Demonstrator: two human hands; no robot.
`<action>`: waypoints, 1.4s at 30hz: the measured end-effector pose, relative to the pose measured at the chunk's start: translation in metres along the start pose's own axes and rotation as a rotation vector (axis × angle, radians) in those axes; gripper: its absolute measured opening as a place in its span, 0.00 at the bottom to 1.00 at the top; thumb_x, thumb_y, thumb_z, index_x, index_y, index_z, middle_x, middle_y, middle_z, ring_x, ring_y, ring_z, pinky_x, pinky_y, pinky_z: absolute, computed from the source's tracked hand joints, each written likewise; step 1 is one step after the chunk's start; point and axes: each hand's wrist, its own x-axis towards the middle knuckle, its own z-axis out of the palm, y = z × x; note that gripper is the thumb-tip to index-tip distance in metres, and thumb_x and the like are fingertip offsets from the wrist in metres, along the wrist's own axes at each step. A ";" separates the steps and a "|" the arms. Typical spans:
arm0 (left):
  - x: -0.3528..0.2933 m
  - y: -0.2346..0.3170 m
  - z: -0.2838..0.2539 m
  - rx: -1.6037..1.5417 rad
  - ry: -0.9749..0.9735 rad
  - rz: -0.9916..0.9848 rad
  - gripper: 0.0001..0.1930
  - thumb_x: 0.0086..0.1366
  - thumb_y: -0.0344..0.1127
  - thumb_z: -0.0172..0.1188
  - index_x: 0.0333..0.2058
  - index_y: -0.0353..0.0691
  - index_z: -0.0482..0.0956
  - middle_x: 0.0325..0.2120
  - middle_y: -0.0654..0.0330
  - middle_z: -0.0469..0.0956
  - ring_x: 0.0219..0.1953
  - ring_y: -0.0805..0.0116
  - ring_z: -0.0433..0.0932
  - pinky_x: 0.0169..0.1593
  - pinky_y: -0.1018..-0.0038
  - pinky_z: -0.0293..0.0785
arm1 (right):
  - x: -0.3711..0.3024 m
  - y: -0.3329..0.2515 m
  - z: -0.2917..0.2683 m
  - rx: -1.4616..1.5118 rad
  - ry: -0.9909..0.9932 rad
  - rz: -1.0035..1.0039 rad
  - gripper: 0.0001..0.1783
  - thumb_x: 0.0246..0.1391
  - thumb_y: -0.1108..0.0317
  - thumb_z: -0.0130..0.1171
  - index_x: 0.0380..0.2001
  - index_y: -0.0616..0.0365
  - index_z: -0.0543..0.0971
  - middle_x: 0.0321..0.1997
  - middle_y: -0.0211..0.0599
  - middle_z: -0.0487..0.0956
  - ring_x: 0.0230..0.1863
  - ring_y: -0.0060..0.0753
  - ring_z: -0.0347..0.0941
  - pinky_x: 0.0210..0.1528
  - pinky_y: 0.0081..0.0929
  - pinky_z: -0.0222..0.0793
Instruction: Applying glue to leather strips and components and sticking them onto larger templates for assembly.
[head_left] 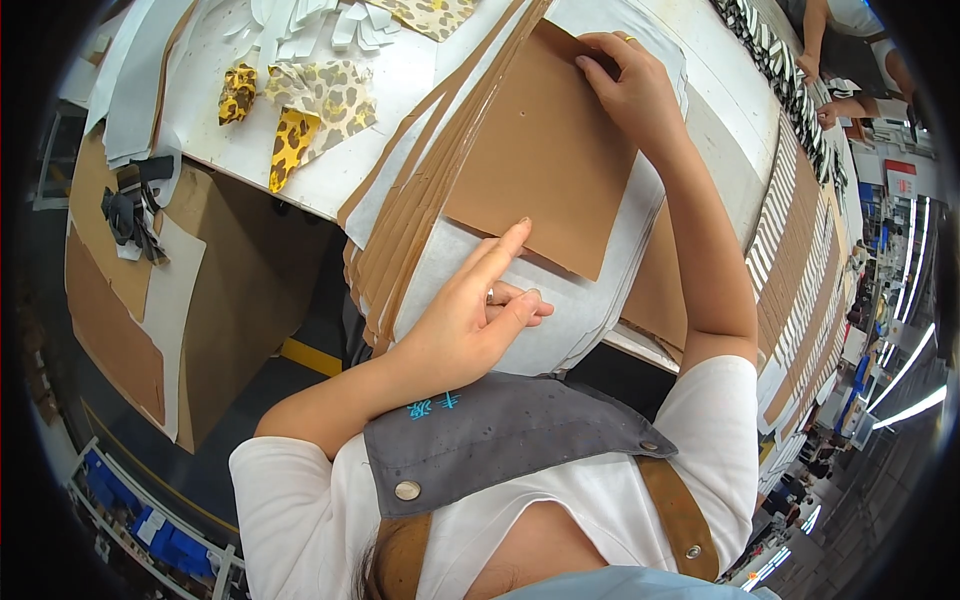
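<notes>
A flat brown cardboard sheet (545,150) lies on top of a tall stack of white and brown sheets (385,225). At the sheet's far right corner is my right hand (632,85), its thumb on the upper face and its fingers bent at the far edge, closed on that corner. My left hand (490,305) is over the near edge. Its index finger is stretched out with the tip at the brown sheet, while the other fingers curl loosely with nothing visible in them. A white sheet (475,255) shows beneath the brown one.
Yellow leopard-print scraps (293,140) and white strips (295,25) lie on the white table (200,125). To the left, dark scraps (135,215) rest on a large cardboard box (255,265). Striped pieces (785,235) line the right, where another person's arms (815,40) show.
</notes>
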 end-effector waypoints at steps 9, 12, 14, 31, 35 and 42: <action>0.001 -0.002 -0.002 -0.051 -0.010 0.000 0.30 0.67 0.25 0.44 0.65 0.31 0.42 0.59 0.46 0.50 0.48 0.60 0.75 0.51 0.69 0.73 | -0.003 -0.002 0.006 -0.111 0.037 -0.026 0.14 0.53 0.69 0.55 0.44 0.52 0.75 0.37 0.38 0.78 0.38 0.38 0.75 0.42 0.30 0.70; 0.001 -0.002 -0.002 -0.062 -0.010 -0.001 0.31 0.67 0.25 0.44 0.65 0.31 0.42 0.59 0.46 0.50 0.48 0.60 0.75 0.51 0.69 0.74 | -0.003 -0.005 0.004 -0.100 0.039 -0.013 0.14 0.52 0.69 0.54 0.44 0.51 0.75 0.36 0.39 0.77 0.36 0.40 0.74 0.40 0.32 0.70; 0.001 -0.002 -0.002 -0.067 -0.010 -0.005 0.31 0.67 0.25 0.44 0.65 0.31 0.41 0.60 0.46 0.50 0.48 0.60 0.75 0.51 0.69 0.74 | -0.002 -0.008 0.003 -0.108 0.014 0.020 0.15 0.52 0.69 0.55 0.45 0.51 0.74 0.36 0.39 0.76 0.35 0.40 0.74 0.39 0.32 0.69; 0.001 -0.003 -0.006 -0.123 -0.029 -0.022 0.32 0.67 0.26 0.46 0.65 0.31 0.40 0.58 0.45 0.52 0.49 0.60 0.74 0.51 0.69 0.73 | 0.001 -0.019 0.000 -0.097 -0.097 0.116 0.11 0.55 0.70 0.52 0.40 0.53 0.79 0.39 0.36 0.74 0.41 0.36 0.71 0.45 0.29 0.67; 0.002 0.001 -0.007 -0.137 -0.034 -0.048 0.31 0.67 0.26 0.45 0.65 0.31 0.41 0.58 0.44 0.52 0.49 0.59 0.74 0.52 0.69 0.73 | -0.001 -0.003 0.005 -0.208 -0.041 -0.023 0.11 0.53 0.70 0.51 0.40 0.53 0.79 0.43 0.36 0.74 0.47 0.38 0.68 0.50 0.33 0.64; 0.002 0.003 -0.007 -0.139 -0.027 -0.066 0.31 0.67 0.26 0.43 0.64 0.30 0.41 0.58 0.44 0.52 0.50 0.56 0.74 0.53 0.67 0.72 | -0.003 0.003 0.015 -0.232 0.095 -0.096 0.12 0.50 0.68 0.52 0.40 0.53 0.75 0.46 0.40 0.73 0.49 0.42 0.66 0.54 0.41 0.58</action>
